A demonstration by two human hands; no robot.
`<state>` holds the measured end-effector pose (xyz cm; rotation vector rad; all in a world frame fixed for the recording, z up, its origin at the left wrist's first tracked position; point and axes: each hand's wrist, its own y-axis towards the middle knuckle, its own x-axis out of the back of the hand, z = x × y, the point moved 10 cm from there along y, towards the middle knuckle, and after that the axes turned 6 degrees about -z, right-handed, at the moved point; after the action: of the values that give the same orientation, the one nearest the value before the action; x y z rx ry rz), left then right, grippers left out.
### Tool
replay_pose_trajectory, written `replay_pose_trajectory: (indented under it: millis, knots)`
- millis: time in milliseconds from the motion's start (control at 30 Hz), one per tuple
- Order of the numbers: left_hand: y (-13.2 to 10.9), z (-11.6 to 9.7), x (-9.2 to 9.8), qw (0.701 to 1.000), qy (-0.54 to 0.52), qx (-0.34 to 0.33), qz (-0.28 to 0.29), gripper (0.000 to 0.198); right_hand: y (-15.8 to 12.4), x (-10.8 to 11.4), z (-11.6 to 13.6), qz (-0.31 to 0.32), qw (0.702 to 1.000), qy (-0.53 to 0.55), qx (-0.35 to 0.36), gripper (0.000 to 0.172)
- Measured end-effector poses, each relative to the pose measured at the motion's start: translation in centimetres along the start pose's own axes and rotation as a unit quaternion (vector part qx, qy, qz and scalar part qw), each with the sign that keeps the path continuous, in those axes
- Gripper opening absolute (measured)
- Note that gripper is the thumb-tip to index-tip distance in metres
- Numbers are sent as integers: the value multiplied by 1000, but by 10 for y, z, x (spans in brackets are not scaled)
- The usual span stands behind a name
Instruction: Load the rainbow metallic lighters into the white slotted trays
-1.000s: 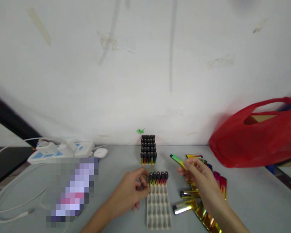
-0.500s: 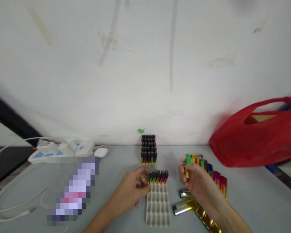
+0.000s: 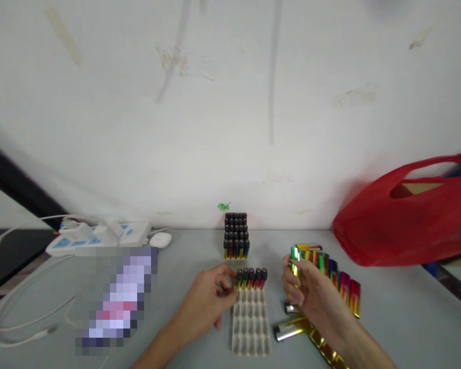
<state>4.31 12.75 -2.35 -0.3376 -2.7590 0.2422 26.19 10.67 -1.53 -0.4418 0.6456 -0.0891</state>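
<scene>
A pale moulded tray (image 3: 251,324) with rows of small slots lies in front of me. Several upright lighters (image 3: 251,278) with black tops fill its far row. My left hand (image 3: 211,297) is closed at the tray's left edge, thumb and forefinger by the leftmost lighter. To the right of the tray, my right hand (image 3: 309,287) pinches a shiny green-and-gold lighter (image 3: 295,257) upright between thumb and fingers. Beneath and beyond that hand lie loose metallic lighters (image 3: 344,284) in red, purple, blue and gold. A gold one with a silver end (image 3: 291,329) rests near the tray.
A block of black-topped lighters (image 3: 236,236) stands upright near the wall. On the left are a white power strip (image 3: 132,236) with cables, a white earbud-like case (image 3: 160,240) and a blurred-out phone-like item (image 3: 119,297). A red plastic bag (image 3: 392,220) sits at the right.
My right hand has shifted slightly left and turned the green-and-gold lighter, which now catches the light. My left hand stays at the tray's edge.
</scene>
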Motion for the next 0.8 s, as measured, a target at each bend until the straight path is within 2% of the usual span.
replay_pose_trajectory:
  millis: [133,300,433,500,533,600,700,767,800]
  knots:
    - [-2,6,-3,999,-16,25,16,28,0,0,1,-6,1000,0,-2,36]
    - [0,10,-7,999,-30,21,21,32,-1,3,5,-20,1000,3,7,37]
    - [-1,8,-4,996,-56,32,56,49,1,3,3,-14,1000,2,0,39]
    - [-5,4,4,994,-56,49,82,68,3,3,3,-14,1000,3,1,39]
    - [-8,2,10,993,-45,58,93,71,3,3,3,-12,1000,4,1,39]
    - [-14,-12,30,996,-15,50,77,58,4,3,4,-7,1000,6,4,38]
    - [-31,-44,57,1000,-10,-3,23,33,5,4,6,1,1000,6,9,37]
    - [-50,-50,66,998,-66,-18,-9,33,5,5,8,1,1000,3,14,37]
    - [-61,-44,67,994,-103,-19,-17,35,5,6,9,1,1000,3,17,37]
